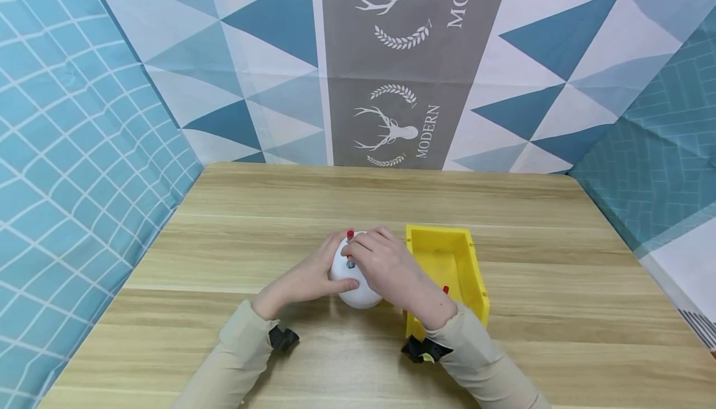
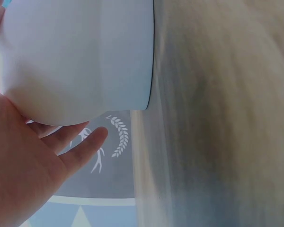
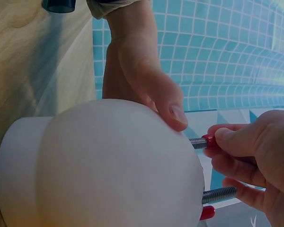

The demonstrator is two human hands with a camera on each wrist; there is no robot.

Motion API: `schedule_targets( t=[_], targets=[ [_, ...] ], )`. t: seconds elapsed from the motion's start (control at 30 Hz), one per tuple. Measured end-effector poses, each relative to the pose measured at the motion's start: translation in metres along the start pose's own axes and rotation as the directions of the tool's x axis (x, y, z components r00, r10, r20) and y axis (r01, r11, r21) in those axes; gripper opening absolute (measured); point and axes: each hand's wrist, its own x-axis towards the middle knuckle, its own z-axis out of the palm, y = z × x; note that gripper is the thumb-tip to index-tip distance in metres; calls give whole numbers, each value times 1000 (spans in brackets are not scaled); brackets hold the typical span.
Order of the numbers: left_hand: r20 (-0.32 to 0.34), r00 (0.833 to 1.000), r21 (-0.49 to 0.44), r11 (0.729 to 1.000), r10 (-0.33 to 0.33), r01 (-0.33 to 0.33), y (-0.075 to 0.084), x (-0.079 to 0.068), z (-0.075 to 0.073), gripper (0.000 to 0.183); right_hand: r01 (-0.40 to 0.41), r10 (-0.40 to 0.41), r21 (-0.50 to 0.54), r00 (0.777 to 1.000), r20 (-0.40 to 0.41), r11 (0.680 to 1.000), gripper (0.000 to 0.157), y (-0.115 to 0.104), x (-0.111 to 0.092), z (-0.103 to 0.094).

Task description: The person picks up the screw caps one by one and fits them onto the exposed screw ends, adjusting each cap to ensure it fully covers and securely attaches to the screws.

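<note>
A white, round-topped body [image 1: 358, 297] with a narrower base stands on the table; threaded metal studs [image 3: 220, 195] stick out of its top. My left hand [image 1: 306, 277] holds its side, thumb on the near side and fingers around the far side. With thumb and fingertips, my right hand [image 3: 270, 156] pinches a red cap [image 3: 209, 141] at the end of one stud. Another stud close by has a bare end. A second red cap [image 3: 207, 213] shows partly behind the white body in the right wrist view.
A yellow bin [image 1: 480, 291] stands right of the white body, partly under my right forearm. Inside it a small red-tipped piece [image 1: 445, 289] shows. The wooden table [image 1: 268, 197] meets a patterned cloth backdrop [image 1: 279, 117] at its far edge.
</note>
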Motion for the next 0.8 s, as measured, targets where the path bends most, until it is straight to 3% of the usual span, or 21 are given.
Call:
schedule_targets(
  t=[0.53, 0.8],
  targets=[
    [0, 1000, -4, 1000, -8, 8, 1, -1, 1, 90, -34, 34, -3, 997, 65, 999, 20, -4, -4, 0],
    [0, 1000, -6, 1000, 0, 0, 1, 0, 0, 88, -71, 71, 1, 995, 75, 997, 12, -5, -5, 2]
  ],
)
